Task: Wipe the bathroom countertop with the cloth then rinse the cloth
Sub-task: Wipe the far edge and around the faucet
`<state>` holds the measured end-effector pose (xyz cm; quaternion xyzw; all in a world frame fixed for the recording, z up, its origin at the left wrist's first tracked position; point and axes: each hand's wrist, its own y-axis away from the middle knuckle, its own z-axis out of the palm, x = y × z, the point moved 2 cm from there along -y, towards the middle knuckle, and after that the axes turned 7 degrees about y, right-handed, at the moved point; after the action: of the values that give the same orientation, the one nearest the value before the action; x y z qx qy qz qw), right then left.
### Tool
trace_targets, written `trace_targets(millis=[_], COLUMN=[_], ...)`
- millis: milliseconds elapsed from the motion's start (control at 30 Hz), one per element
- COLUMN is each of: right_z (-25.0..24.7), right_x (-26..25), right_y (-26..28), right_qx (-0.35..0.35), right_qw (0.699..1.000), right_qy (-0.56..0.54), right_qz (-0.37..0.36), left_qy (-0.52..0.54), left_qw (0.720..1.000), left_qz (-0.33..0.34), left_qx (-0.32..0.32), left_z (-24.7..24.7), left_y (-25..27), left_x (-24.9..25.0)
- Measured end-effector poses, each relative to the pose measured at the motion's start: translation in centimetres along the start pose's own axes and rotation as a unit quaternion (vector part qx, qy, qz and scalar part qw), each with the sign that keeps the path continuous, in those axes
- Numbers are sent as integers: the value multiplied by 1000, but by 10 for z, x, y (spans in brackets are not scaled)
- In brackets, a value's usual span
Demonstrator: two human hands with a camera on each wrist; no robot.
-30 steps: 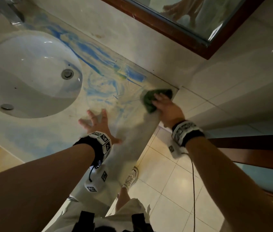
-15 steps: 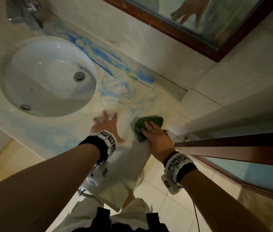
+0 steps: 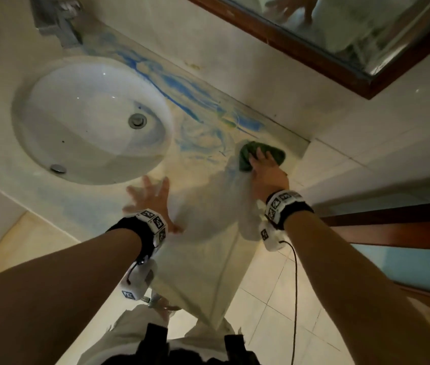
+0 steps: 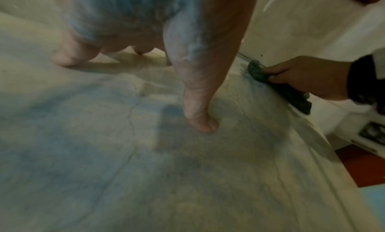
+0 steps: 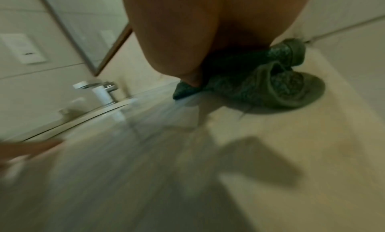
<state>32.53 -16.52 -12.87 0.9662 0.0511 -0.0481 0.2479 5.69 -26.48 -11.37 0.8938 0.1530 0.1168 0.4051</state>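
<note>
cloth (image 3: 260, 154), dark green and bunched, lies at the far right end of the countertop (image 3: 203, 248), close to the back wall and near the corner where the counter ends. right hand (image 3: 268, 172) presses down on it from the near side, fingers laid over the top of the wad; in the left wrist view a thumb and a finger look curled around its near edge, so i read it as a pressing hold with some pinch, though the right wrist view hides the fingers behind the palm. the cloth spreads ahead of and to the right of that hand, its longer side running roughly along the back wall.

left hand (image 3: 152, 200) is flat on the counter with fingers fanned out, holding nothing, just in front of the sink (image 3: 37, 106) rim.

blue smears (image 3: 182, 101) run along the back edge between the faucet (image 3: 56, 21) and the cloth, so they lie to the left of the wiping hand. my judgement: wiping is only partly done, and the coming stroke calls for dragging the cloth leftward along the wall line toward the basin. right hand is the nearer one and already has it. rinsing has not begun.
</note>
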Motion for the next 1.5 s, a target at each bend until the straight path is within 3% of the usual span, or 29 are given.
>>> trace_targets(millis=[100,200,333,500,633,767,867,967,1033,1133,1200,1267,1367,1500], right_z=[35,58,46,-1,-10,29,57,61,51,20,-8,-22,-8,36], right_x=[-35,-51,-26,1,-27,-66,-85,-72,-55,-23,-17,-25,-47,-76], right_y=[57,94,68,-22,-30,42,90,90,67,8,-29,-49,-26,67], right_qx=[3,-42,-53,-9,-15,23,-12,-27,7,43,19,-18,-22,-4], right_qw=[999,996,990,1000,998,999,998,993,989,998,999,996,996,1000], right_qy=[8,25,43,6,-22,-36,-7,12,3,-11,-7,9,2,9], right_qz=[-49,-79,-123,11,64,-6,-54,-116,-149,-45,45,92,85,0], left_qy=[1,-5,-2,17,17,12,14,20,17,22,31,36,25,24], left_qw=[1000,1000,1000,999,999,999,999,999,999,999,999,999,999,999], left_qz=[13,20,26,33,34,34,38,36,36,35,36,37,32,31], left_qx=[-2,5,4,-5,1,8,4,1,-3,6,0,-6,-3,-2], left_z=[1,2,2,4,4,6,4,3,5,7,6,4,2,0], left_y=[-6,-6,-7,-16,-17,-14,-15,-15,-16,-18,-19,-18,-14,-12], left_x=[-5,-7,-5,-10,-12,-11,-11,-11,-11,-11,-12,-12,-11,-10])
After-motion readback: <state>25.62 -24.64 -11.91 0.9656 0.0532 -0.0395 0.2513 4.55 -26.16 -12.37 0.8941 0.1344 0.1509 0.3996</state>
